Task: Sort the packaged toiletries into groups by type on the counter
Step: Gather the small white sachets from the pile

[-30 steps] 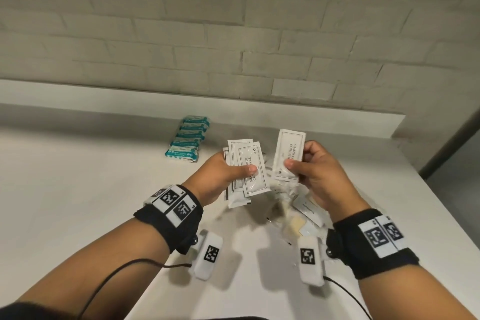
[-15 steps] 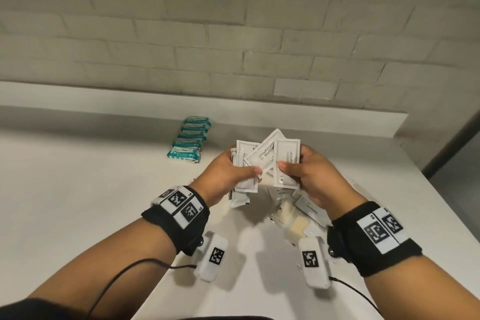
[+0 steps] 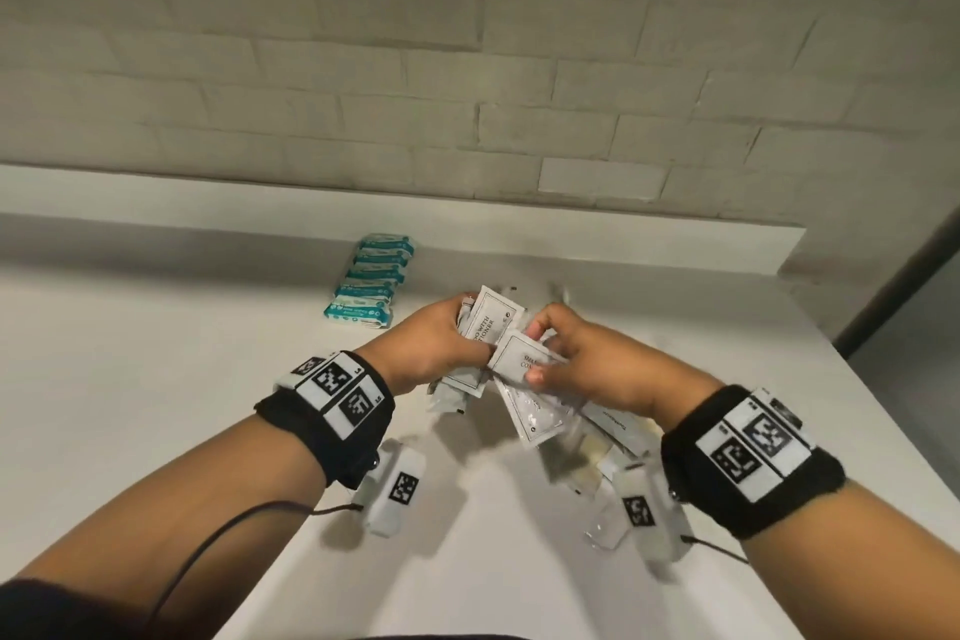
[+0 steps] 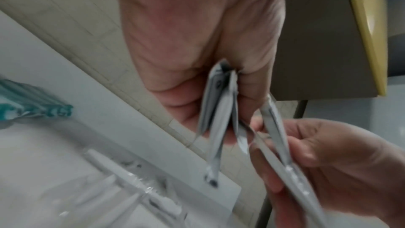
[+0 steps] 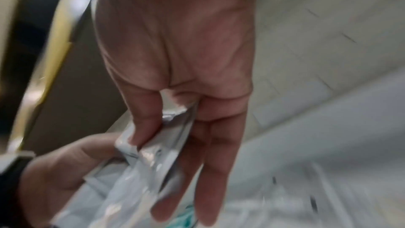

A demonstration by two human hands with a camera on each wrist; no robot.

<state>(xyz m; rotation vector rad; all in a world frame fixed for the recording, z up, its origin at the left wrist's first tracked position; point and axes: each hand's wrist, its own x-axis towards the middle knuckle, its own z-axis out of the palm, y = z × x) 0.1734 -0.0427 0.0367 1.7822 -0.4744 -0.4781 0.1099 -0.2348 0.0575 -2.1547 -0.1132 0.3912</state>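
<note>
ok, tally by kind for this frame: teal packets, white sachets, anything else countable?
teal packets: 5, as far as the row on the counter shows
white sachets: at least 4, fanned between left hand and right hand
clear-wrapped items: blurred pile, no count
Total: at least 9

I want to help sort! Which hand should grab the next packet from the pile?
Probably the right hand: it holds few sachets and hangs right above the loose pile. The left hand grips the sachet stack.
</note>
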